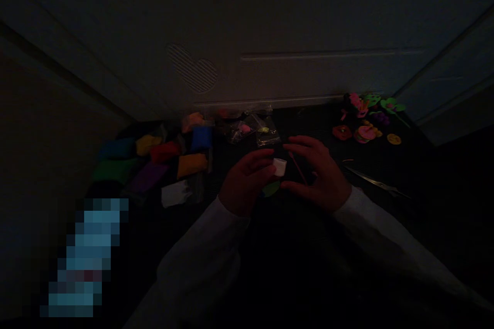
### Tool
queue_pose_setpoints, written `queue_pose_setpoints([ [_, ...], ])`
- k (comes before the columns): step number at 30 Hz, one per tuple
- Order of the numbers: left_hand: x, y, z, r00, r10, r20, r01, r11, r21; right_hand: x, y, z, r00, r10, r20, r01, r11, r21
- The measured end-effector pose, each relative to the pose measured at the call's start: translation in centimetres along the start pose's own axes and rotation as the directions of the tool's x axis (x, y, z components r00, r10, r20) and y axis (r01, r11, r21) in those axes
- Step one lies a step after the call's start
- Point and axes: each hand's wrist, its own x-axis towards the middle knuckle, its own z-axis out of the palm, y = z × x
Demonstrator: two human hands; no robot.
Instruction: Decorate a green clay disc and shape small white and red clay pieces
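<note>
My left hand [250, 180] is closed in a pinch on a small white block [280, 167], which looks like modelling clay. To its right, my right hand [318, 172] is open, its thumb and fingers apart and curved toward the block without visibly touching it. A thin pink stick [297, 167] shows between the right thumb and fingers; it seems to lie on the table behind them. Below the block, a green flat piece [271, 188] is partly hidden by the left hand. The room is very dark, so fine detail is lost.
Packets of coloured clay [165, 151] lie on the left, with a white packet [175, 194] nearest. Small clear bags [266, 131] are at the back. Scissors [378, 182] lie right, below several colourful clay figures [365, 133]. A panelled surface [293, 77] stands behind.
</note>
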Motion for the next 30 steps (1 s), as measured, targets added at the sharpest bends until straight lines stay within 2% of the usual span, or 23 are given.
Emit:
queue_pose_setpoints([
  [3,0.01,-0.26,0.27,1.000,-0.020,0.014,0.020,1.000,-0.010,-0.24,-0.35,0.21,0.996,-0.091,-0.009,0.088,0.982,-0.165],
  [7,-0.10,-0.49,0.45,0.999,-0.032,0.034,0.032,0.999,-0.012,-0.38,-0.48,0.42,0.992,-0.121,-0.029,0.112,0.970,-0.217],
  [18,-0.05,-0.94,-0.01,0.992,-0.073,0.105,0.070,0.997,0.033,-0.46,-0.65,0.62,0.990,-0.139,-0.009,0.135,0.974,-0.182],
  [30,0.03,-1.01,-0.19,0.991,-0.066,0.114,0.059,0.996,0.062,-0.47,-0.54,0.71,0.986,-0.159,-0.045,0.152,0.980,-0.131],
])
